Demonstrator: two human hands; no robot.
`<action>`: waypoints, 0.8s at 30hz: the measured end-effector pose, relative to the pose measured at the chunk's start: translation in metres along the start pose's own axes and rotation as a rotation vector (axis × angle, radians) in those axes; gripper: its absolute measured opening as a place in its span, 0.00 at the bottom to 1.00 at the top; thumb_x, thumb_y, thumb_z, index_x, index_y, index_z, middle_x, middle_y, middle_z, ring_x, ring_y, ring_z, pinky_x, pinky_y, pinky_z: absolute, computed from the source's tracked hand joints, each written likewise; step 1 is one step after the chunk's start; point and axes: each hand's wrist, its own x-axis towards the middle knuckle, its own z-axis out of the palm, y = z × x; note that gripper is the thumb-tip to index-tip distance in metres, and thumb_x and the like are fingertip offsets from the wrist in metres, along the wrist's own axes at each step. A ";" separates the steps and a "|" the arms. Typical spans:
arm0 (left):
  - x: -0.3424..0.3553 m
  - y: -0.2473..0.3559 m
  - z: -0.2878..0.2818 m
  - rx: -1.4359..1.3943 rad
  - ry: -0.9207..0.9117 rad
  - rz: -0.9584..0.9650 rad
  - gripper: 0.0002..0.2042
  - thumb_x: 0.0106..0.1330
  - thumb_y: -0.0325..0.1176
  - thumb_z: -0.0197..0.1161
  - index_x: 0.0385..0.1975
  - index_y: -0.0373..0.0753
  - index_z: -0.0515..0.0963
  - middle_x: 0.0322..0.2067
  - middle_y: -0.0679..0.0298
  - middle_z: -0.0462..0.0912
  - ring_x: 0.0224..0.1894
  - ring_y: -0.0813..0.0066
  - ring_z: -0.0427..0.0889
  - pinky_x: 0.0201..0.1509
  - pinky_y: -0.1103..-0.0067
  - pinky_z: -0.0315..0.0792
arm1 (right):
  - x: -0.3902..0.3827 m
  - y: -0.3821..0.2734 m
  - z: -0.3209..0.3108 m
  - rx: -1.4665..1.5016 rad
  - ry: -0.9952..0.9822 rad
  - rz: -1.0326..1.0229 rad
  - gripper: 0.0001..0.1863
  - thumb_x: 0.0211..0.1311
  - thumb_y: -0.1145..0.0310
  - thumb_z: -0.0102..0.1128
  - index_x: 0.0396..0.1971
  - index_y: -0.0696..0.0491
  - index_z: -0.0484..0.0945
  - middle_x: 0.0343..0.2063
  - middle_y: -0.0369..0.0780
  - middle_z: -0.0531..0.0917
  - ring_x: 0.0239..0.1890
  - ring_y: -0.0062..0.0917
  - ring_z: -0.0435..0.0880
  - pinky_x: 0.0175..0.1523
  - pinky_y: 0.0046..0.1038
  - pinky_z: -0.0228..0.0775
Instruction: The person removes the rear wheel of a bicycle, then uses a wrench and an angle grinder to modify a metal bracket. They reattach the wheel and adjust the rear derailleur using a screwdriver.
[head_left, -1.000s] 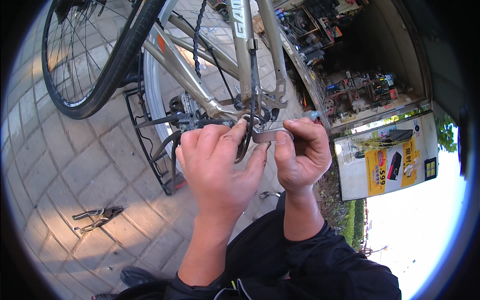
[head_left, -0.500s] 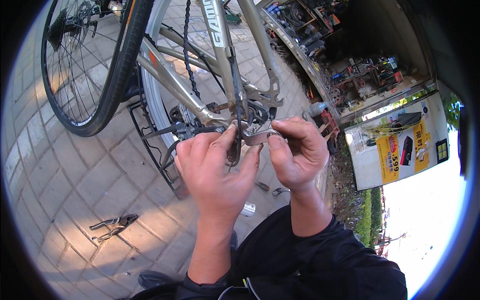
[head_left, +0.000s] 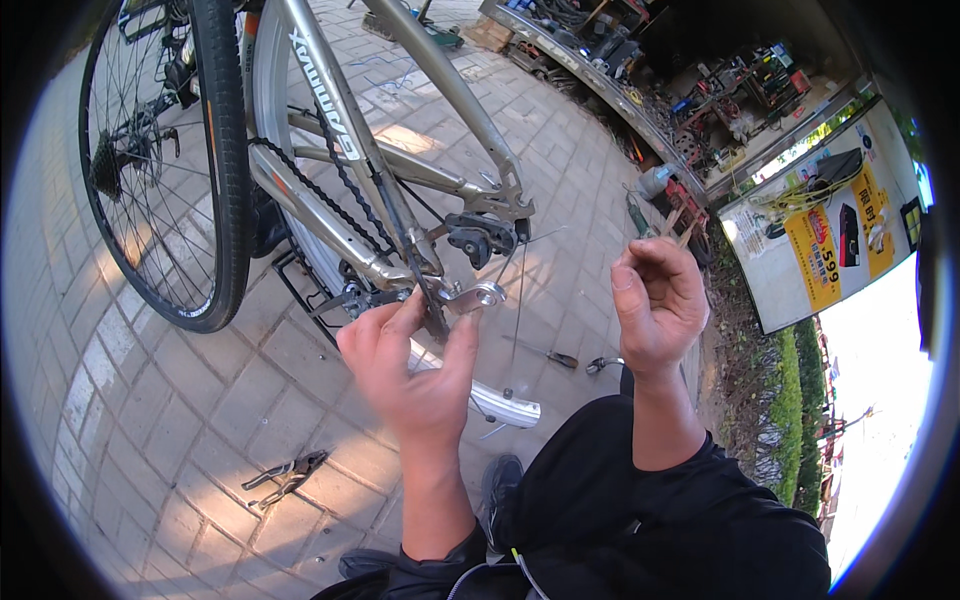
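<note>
My left hand [head_left: 418, 375] is closed in a pinch at the lower part of the bicycle frame [head_left: 355, 150]. Between its thumb and forefinger is a curved silver metal piece [head_left: 480, 297] with a round hole at its end, beside a dark flat part. I cannot tell whether the piece is fixed to the frame. Off to the right, my right hand [head_left: 660, 305] is raised clear of the bicycle. Its fingers curl toward the thumb, and anything in them is too small to see. A black rear derailleur [head_left: 474, 240] hangs just above the silver piece.
A wheel with a black tyre [head_left: 228, 200] stands at the left. Pliers [head_left: 287, 476] lie on the paving at lower left, a screwdriver [head_left: 562, 358] and another tool [head_left: 603, 364] near my knee. A box of tools [head_left: 740, 110] and a poster board [head_left: 820, 220] are at right.
My right hand has let go of the silver piece and moved away to the right. My left hand stays on it. The view has shifted, showing more of the derailleur and wheel rim.
</note>
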 end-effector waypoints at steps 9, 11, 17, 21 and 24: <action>-0.003 -0.001 0.001 0.009 -0.019 -0.023 0.20 0.45 0.27 0.78 0.40 0.32 0.82 0.35 0.59 0.80 0.40 0.67 0.74 0.44 0.74 0.71 | -0.044 0.009 -0.026 0.106 -0.073 0.433 0.05 0.65 0.79 0.60 0.39 0.61 0.76 0.32 0.39 0.80 0.34 0.19 0.81 0.39 0.20 0.72; -0.003 0.002 -0.002 0.011 -0.020 -0.023 0.20 0.48 0.26 0.78 0.42 0.32 0.82 0.34 0.66 0.78 0.38 0.75 0.71 0.42 0.80 0.65 | -0.049 0.012 -0.024 0.145 -0.145 0.422 0.05 0.66 0.78 0.59 0.40 0.60 0.76 0.32 0.39 0.80 0.33 0.18 0.80 0.37 0.19 0.71; -0.002 0.006 -0.002 0.032 -0.020 -0.053 0.21 0.48 0.29 0.78 0.43 0.33 0.83 0.33 0.68 0.77 0.36 0.77 0.69 0.39 0.81 0.63 | -0.048 0.013 -0.028 0.156 -0.240 0.519 0.05 0.66 0.75 0.61 0.37 0.61 0.78 0.29 0.39 0.82 0.30 0.20 0.83 0.36 0.22 0.74; -0.003 0.012 -0.003 0.067 -0.075 -0.034 0.20 0.48 0.25 0.77 0.43 0.32 0.81 0.38 0.59 0.80 0.40 0.69 0.74 0.45 0.76 0.72 | -0.055 0.021 -0.035 0.227 -0.224 0.572 0.07 0.68 0.72 0.61 0.38 0.61 0.78 0.29 0.38 0.83 0.29 0.18 0.82 0.35 0.20 0.73; -0.002 0.006 -0.006 0.066 -0.067 -0.008 0.21 0.48 0.26 0.78 0.44 0.32 0.81 0.37 0.60 0.79 0.40 0.69 0.73 0.46 0.76 0.71 | -0.054 0.021 -0.039 0.240 -0.254 0.602 0.08 0.70 0.70 0.60 0.39 0.61 0.79 0.29 0.38 0.82 0.29 0.16 0.80 0.32 0.18 0.71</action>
